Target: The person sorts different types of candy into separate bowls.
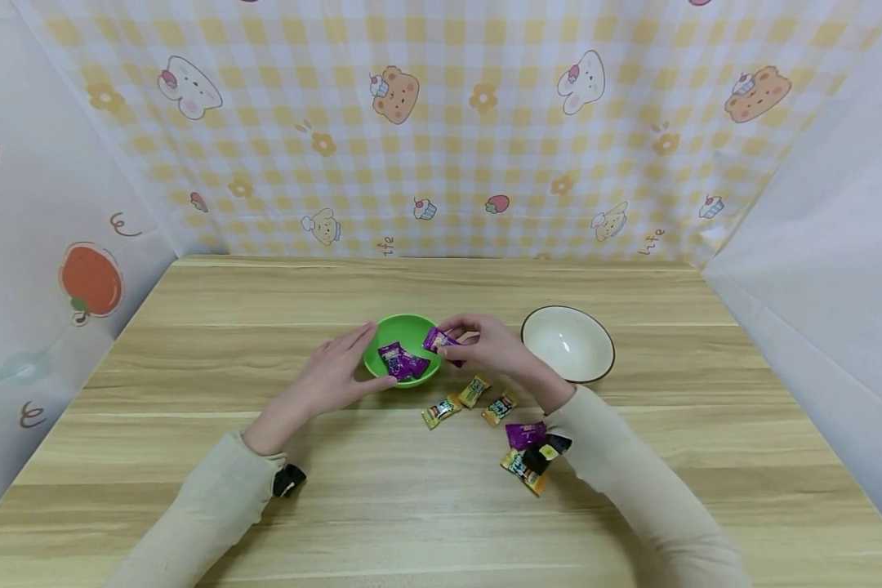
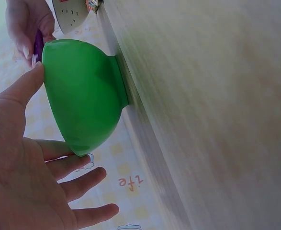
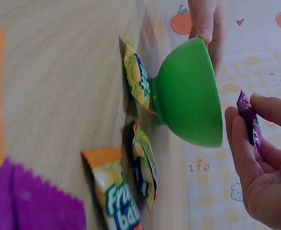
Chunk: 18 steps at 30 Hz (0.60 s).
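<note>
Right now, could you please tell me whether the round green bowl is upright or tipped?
Upright: the round green bowl has its rim facing up and its foot toward the wooden tabletop, with purple packets lying inside.

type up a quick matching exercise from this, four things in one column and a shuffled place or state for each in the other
1. Green bowl
2. White bowl
3. Raised purple packet
4. Yellow packets

A. Pinched in the right grip
B. Lying loose on the table
C. Has purple packets inside
D. Has a dark rim

Right pairs: 1-C, 2-D, 3-A, 4-B
</note>
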Motion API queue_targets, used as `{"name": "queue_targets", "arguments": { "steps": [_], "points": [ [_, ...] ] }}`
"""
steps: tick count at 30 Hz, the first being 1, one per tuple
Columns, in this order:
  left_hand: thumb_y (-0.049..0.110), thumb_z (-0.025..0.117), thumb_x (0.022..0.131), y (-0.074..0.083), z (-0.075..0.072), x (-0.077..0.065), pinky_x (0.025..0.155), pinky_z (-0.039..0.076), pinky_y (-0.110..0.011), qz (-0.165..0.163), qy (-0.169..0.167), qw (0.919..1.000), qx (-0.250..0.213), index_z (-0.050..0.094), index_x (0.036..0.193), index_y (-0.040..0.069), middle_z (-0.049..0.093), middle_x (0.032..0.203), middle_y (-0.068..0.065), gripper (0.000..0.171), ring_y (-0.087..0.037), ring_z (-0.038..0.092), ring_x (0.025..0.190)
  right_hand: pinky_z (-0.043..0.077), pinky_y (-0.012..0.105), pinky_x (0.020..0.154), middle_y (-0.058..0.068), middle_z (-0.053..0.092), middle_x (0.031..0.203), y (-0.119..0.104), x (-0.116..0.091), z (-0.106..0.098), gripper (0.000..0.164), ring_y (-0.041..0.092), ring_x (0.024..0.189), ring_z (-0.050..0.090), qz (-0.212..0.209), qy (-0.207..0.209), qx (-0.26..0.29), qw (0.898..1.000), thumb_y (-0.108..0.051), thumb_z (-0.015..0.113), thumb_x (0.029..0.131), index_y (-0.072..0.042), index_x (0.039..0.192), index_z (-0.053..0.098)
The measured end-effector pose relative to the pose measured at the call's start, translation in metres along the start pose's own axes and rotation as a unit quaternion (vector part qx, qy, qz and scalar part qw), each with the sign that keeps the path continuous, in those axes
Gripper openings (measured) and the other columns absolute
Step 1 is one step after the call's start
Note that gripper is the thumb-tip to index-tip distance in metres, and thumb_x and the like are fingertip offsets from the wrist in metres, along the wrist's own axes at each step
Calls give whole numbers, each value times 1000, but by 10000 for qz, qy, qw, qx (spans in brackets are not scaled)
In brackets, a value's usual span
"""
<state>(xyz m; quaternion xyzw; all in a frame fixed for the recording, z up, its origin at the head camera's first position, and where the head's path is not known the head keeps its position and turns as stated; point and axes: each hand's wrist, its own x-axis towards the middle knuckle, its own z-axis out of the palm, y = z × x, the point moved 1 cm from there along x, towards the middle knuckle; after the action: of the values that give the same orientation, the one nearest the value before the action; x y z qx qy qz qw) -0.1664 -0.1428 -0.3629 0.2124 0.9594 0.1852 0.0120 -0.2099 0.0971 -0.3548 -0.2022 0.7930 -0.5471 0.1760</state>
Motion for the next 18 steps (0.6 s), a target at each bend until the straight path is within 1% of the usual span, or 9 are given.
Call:
{"name": "queue_targets", "arguments": {
  "steps": [3,7,8,10,13,14,16,18],
  "points": [
    [60,52,78,-1,0,0,98,20,-52,5,-1,10000,-12,24,137,-1,26,140,-17,89,-34,26,124,51,37,67,11,56,93,-3,4,3,34,18,74,60,-31,37,7,10000,-10,67,79,0,110,57],
    [60,51,78,-1,0,0,99,20,-51,3,-10,10000,-42,24,137,-1,26,139,-17,89,-34,27,124,50,41,70,15,55,95,-19,2,9,35,21,75,60,-47,26,125,9999,-5,65,80,5,111,54],
    [60,50,78,-1,0,0,99,20,-51,-6,-15,10000,-49,24,138,-1,26,139,-17,89,-34,27,124,50,41,71,16,55,95,-24,1,10,34,22,76,60,-71,43,84,9999,-4,64,80,6,111,54],
    [60,50,78,-1,0,0,99,20,-51,-10,-16,10000,-75,24,138,-1,26,139,-17,89,-34,27,124,50,37,71,18,55,96,-34,-1,13,33,23,78,59,-129,105,-51,9998,-3,64,80,7,110,54],
    [60,50,78,0,-1,0,99,20,-51,-16,-17,10000,-97,24,138,-1,27,139,-17,89,-34,27,124,50,28,70,18,56,98,-43,-2,18,31,23,81,58,-219,173,-287,9992,-2,63,81,8,109,54],
    [60,50,78,0,-1,0,98,21,-52,-20,-20,9999,-100,24,138,-1,27,139,-17,89,-34,27,124,49,27,70,19,56,99,-45,-2,19,31,23,82,57,-240,159,-320,9991,-3,62,81,8,109,54],
    [60,50,78,0,-1,-1,98,21,-52,-19,-22,9999,-98,24,138,-1,26,139,-17,89,-34,26,124,49,26,71,16,57,100,-37,3,20,30,22,83,58,-322,110,-280,9990,-6,61,83,6,109,55],
    [60,51,78,0,-2,-1,98,21,-52,-21,-35,9999,-100,23,138,0,26,139,-17,89,-34,26,124,50,27,71,17,56,102,-34,5,21,30,25,85,58,-382,11,-189,9991,-6,60,84,7,110,54]
  ]
}}
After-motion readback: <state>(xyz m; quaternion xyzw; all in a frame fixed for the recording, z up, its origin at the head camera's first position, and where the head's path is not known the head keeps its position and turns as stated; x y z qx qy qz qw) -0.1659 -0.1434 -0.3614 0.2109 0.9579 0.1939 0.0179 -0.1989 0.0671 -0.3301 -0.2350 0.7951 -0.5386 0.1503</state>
